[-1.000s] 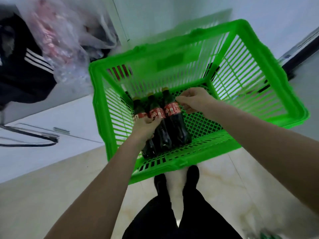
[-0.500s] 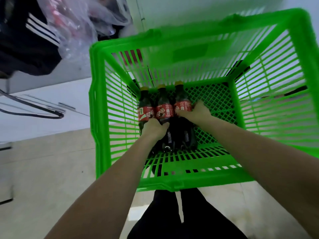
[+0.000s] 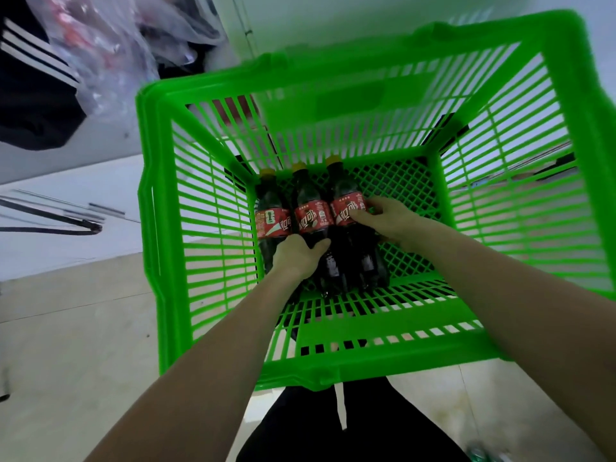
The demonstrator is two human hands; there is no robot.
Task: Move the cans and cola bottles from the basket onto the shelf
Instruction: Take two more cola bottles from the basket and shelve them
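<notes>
both hands on cola bottles inside green basket

one green basket (image 3: 160, 228), slatted plastic walls, lattice floor, seen from above. three cola bottles (image 3: 311, 215) lying side by side on the basket floor, pushed toward the left wall, touching each other, yellow caps pointing away from the camera, red labels facing up. no cans visible inside the basket. shelf out of view.

left hand (image 3: 298, 255) reaching down into the basket, fingers curled around the lower bodies of the left and middle bottles, thumb across the middle one. right hand (image 3: 386, 220) also down inside, grasping the right bottle at its red label, fingers wrapped over the side, thumb on the label. two bare forearms entering from the bottom edge.

outside the basket: one clear plastic bag (image 3: 110, 51) upper left, with red contents, blurred. one dark garment with white stripes (image 3: 30, 81) beside it, far left. pale tiled floor (image 3: 66, 328) below. dark trousers (image 3: 333, 428) visible under the near basket wall. something greenish at the bottom right corner, too blurred to identify.
</notes>
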